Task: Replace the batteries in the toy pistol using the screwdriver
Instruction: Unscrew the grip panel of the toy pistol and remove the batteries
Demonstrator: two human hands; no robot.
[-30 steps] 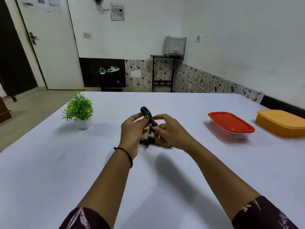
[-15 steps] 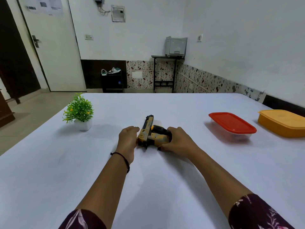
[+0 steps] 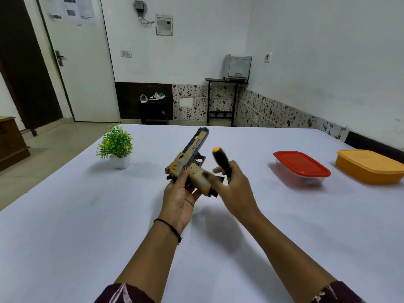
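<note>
A tan and black toy pistol [image 3: 192,158] is held up above the white table [image 3: 65,226], barrel pointing away from me and its grip toward the right. My left hand [image 3: 180,193] grips it from below at the rear of the frame. My right hand [image 3: 235,189] holds a screwdriver [image 3: 222,161] with a black handle and an orange end cap, handle pointing up, just right of the pistol's grip. The screwdriver's shaft is hidden behind my right hand.
A small green potted plant [image 3: 115,147] stands at the left of the table. A clear box with a red lid [image 3: 301,167] and an orange lidded box [image 3: 371,166] sit at the right. A door, a small stand and a printer are in the room behind.
The pistol was lying on the table under both hands; now my left hand has lifted it and my right hand has raised the screwdriver beside it.
</note>
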